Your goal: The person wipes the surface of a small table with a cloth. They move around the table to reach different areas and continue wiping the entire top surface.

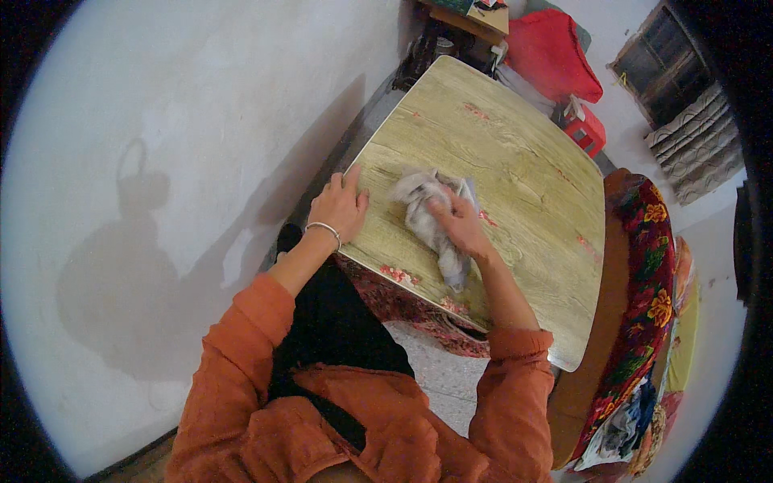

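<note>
Cloth (pixel 427 213): greyish white, crumpled, a little blurred; it lies on the tabletop (pixel 527 177), near the side where the person is.
Right grip (pixel 460 225): I see it grasping the cloth, with the fingers bent upon it.
Left grip (pixel 338 208): released, resting at the tabletop's edge, apart from the cloth.
Bracelet (pixel 324 230): silvery, around the left wrist.
Tabletop pattern: yellowish-green wood grain, with small red flowers (pixel 398 275).
Stool (pixel 591 134): red, just beyond the far corner.

On our greenish table (pixel 523 153) lies a grey cloth (pixel 424 216); we rest our left hand (pixel 338 207) at the table's edge.
</note>
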`<control>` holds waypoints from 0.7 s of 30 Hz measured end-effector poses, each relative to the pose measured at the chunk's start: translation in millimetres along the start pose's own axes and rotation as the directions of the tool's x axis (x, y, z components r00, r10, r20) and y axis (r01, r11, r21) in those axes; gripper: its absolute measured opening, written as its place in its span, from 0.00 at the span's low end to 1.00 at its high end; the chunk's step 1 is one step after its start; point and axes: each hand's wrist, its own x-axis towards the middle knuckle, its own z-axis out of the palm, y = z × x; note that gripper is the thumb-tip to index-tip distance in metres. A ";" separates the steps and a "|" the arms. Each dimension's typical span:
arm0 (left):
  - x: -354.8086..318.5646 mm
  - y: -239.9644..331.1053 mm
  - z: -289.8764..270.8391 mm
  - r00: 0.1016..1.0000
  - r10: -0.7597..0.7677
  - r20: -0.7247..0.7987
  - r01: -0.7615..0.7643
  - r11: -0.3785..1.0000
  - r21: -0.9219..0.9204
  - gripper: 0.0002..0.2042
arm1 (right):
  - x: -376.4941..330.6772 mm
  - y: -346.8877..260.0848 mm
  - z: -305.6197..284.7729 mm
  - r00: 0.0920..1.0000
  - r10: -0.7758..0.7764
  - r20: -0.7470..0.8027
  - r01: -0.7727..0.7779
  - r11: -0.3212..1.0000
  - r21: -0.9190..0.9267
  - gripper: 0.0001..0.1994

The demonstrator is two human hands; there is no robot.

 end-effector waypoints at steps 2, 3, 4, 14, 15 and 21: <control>-0.4 0.4 -0.6 1.000 0.002 -0.010 -0.002 1.000 -0.004 0.25 | -5.7 -14.1 -25.5 0.969 0.237 -0.074 -0.213 0.946 0.244 0.24; -1.2 0.4 -3.0 1.000 0.001 -0.009 -0.001 1.000 -0.008 0.25 | -7.1 -21.8 -33.8 0.931 0.355 -0.085 -0.302 0.880 0.367 0.23; -1.1 0.4 -4.3 1.000 0.003 -0.009 -0.003 1.000 -0.011 0.25 | -9.0 -36.6 -33.9 0.958 0.259 -0.122 -0.141 0.798 0.586 0.24; 2.3 -3.7 7.9 0.999 0.004 -0.041 -0.005 1.000 -0.018 0.25 | -4.2 5.4 -148.7 0.645 0.436 -0.627 0.040 0.801 0.597 0.22; 2.7 -6.5 10.0 0.998 0.004 -0.061 -0.005 1.000 -0.016 0.25 | -6.1 9.8 -147.0 0.635 0.373 -0.676 0.022 0.867 0.499 0.21; 0.6 -4.2 1.1 1.000 -0.005 0.014 0.005 1.000 0.010 0.25 | -2.2 14.5 -66.7 0.735 -0.407 -0.543 -0.025 0.783 -0.622 0.17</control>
